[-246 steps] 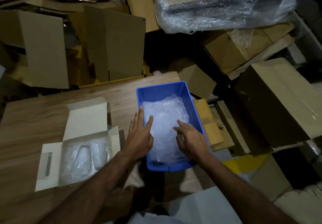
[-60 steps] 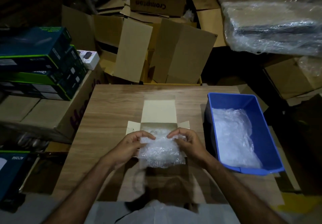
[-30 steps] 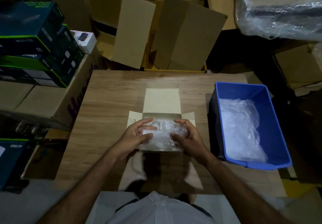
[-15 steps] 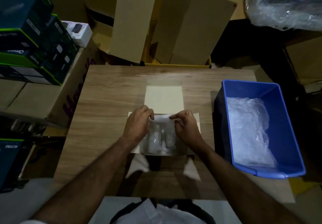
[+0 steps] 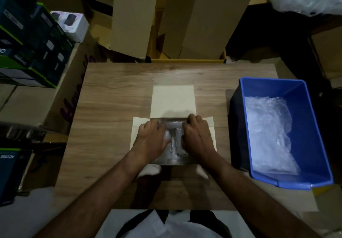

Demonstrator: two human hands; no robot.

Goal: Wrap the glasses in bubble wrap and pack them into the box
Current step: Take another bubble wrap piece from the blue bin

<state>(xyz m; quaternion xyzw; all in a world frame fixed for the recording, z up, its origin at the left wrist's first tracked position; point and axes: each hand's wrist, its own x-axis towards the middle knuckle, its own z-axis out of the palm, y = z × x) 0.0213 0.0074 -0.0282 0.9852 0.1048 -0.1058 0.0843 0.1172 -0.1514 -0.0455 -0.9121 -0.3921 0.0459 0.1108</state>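
Both forearms reach from the near edge of the wooden table (image 5: 111, 97) to the small cardboard box (image 5: 211, 126) at its centre. Compared with half a second earlier, when the fingers pinched the upper edge of the bubble wrap above the box, both hands have come down and now lie flat on the wrapped glasses (image 5: 174, 136), which sit inside the box between them. The left hand (image 5: 151, 137) rests palm down on the left part of the bundle, fingers roughly straight and pointing far; it presses, not grips. The right hand (image 5: 197, 136) lies likewise on the right part, its fingertips bent slightly over the far rim of the box, and whether they hold anything cannot be told. The bundle seems seated, so packing appears nearly done for this piece; the flaps are not yet closed. The far flap (image 5: 173, 100) lies open on the table beyond the hands. Farther right, a blue bin (image 5: 314, 126) holds spare bubble wrap (image 5: 268, 132). Beyond the table stand stacked cartons (image 5: 135, 15).
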